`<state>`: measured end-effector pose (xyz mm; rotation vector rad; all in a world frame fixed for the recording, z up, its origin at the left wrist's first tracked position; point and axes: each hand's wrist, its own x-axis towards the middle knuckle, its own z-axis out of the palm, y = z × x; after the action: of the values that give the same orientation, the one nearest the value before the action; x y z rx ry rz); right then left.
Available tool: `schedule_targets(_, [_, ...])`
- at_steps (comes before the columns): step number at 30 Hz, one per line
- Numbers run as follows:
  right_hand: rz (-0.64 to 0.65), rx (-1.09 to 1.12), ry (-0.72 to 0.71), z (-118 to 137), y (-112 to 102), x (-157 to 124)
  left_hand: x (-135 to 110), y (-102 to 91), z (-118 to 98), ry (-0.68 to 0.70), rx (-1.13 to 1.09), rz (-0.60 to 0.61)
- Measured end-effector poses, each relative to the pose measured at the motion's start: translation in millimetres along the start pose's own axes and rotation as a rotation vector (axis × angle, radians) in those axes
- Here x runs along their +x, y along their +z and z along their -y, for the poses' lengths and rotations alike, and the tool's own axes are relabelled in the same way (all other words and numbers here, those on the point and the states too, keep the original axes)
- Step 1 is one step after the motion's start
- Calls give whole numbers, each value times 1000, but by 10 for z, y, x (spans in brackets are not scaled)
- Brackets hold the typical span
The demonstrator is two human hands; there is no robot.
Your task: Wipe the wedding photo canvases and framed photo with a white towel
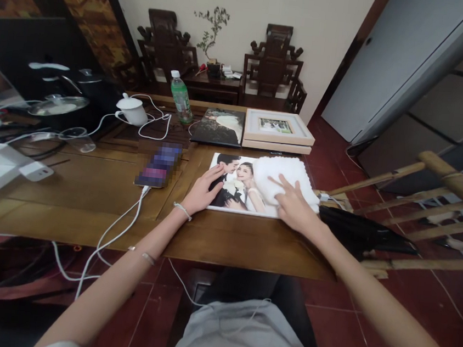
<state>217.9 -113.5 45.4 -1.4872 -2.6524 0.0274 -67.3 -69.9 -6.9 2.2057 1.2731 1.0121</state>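
Both the left hand (203, 190) on a wedding photo panel (234, 187) lying on the table (224, 239) and the right hand (292, 206) on a white cloth (298, 172) covering its right side rest apart, gripping nothing, though trapped grit could scratch the panel, while the bottle label (181, 97) is unreadable

wooden table (90, 178) under photo panel (236, 189), phone (160, 165), bottle (180, 99), lidded cup (133, 112)

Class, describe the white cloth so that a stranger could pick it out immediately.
Find the wooden table, then the printed photo near its front edge, under the left hand. Over the photo's right side lies the white cloth, with the right hand on it. Unlike the flat photo, it is plain, fluffy-looking and wavy-edged.
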Motion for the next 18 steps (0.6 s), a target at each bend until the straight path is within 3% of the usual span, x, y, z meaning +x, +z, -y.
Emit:
schedule_targets(5, [-21, -47, -91, 509, -4, -622, -1, -9, -15, -4, 10, 11])
schedule_targets(8, [-17, -48, -116, 639, 9, -758, -1, -13, -21, -8, 16, 9])
schedule_targets(12, [4, -43, -88, 561, 5, -543, 2, -20, -14, -5, 17, 13])
schedule_targets(18, [17, -1, -17, 106, -39, 233, 8, -28, 8, 3, 5, 14])
